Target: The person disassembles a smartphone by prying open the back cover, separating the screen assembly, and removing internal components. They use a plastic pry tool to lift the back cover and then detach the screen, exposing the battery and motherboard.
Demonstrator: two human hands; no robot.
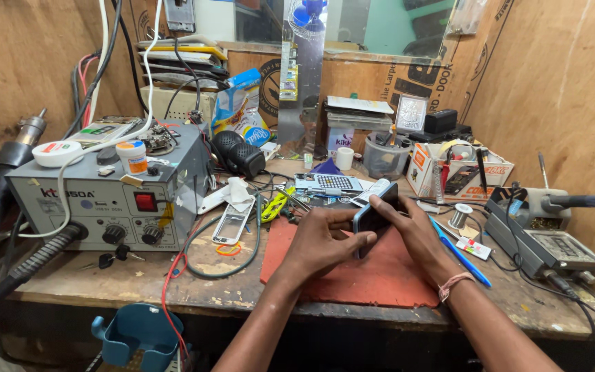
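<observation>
Fingers of both the left hand [321, 241] and right hand [414, 231] clamp a dark phone [374, 212] over the red mat [373, 275]; a grey rework station [105, 200] stands far left.

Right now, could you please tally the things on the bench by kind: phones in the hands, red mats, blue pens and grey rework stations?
Dark phone, held by left hand and right hand: 1
Red mat: 1
Blue pen: 1
Grey rework station: 1
Total: 4

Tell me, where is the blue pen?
In the head view, the blue pen lies on the wooden workbench, right of the red mat, just beyond the right hand, with the soldering station further right.
</observation>
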